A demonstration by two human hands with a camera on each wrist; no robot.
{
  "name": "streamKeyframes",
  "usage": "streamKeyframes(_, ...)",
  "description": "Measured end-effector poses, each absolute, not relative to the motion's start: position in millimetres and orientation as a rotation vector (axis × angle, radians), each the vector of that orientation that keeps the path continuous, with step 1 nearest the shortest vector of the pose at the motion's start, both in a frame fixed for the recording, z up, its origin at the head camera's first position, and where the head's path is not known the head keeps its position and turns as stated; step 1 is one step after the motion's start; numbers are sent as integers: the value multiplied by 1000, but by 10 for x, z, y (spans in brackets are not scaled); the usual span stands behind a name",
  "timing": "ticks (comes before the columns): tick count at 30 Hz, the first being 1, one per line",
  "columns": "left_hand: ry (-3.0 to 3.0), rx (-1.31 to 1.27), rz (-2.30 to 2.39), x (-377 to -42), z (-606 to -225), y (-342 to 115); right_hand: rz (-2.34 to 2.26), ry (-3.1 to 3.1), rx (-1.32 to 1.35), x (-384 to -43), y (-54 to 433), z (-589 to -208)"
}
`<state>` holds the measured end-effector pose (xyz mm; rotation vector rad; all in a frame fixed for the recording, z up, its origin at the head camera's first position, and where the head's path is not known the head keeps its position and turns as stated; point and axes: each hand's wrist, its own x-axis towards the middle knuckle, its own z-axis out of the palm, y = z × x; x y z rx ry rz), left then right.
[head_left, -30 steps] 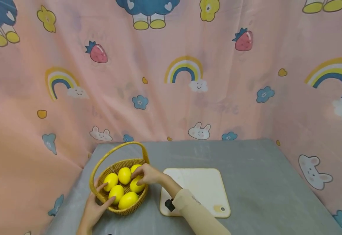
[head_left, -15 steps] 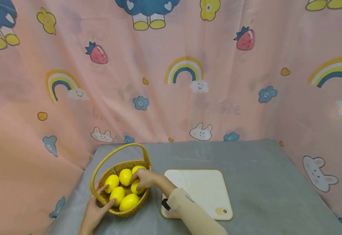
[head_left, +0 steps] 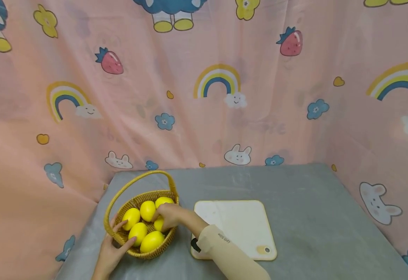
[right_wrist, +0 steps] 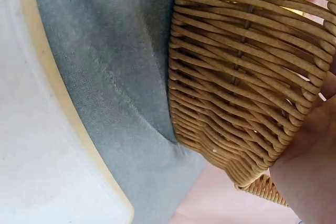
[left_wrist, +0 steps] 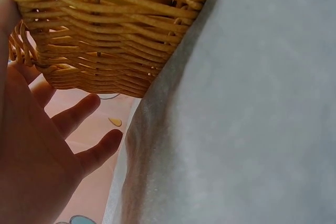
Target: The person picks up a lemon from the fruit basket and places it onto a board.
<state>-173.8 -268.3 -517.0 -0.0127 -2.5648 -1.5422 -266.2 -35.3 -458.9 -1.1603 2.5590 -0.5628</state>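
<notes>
A wicker basket (head_left: 152, 254) with a tall arched handle stands on the left of the table in the head view, with several yellow lemons (head_left: 148, 211) inside. My left hand (head_left: 110, 252) holds its near-left rim, thumb and index finger over the edge; the left wrist view shows other fingers spread below the woven wall (left_wrist: 110, 35). Reaching over the right rim, my right hand (head_left: 170, 216) grips a lemon (head_left: 159, 224), its fingertips hidden down in the basket. In the right wrist view the basket's side (right_wrist: 236, 77) covers most of that hand's work.
Right of the basket lies a white cutting board (head_left: 239, 221) with a tan edge, partly under my right forearm. A grey cloth (head_left: 305, 217) covers the table. Behind it hangs a pink printed curtain (head_left: 260, 128).
My right hand has sunk deeper among the lemons, its fingers closing round the one at the right side. The left hand stays on the basket rim.
</notes>
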Motion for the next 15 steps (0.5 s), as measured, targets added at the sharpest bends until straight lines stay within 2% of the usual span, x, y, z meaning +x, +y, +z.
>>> streamKeyframes(7,-2553,-21,-1546,-1714,-5200,-2696,-809,2542,-1135,-2651,-307,-4594)
streamKeyframes(15,-2514,-63,-1558,-1728,-5169,-2694,-1603,2250,-840,-2708,-167,-4511)
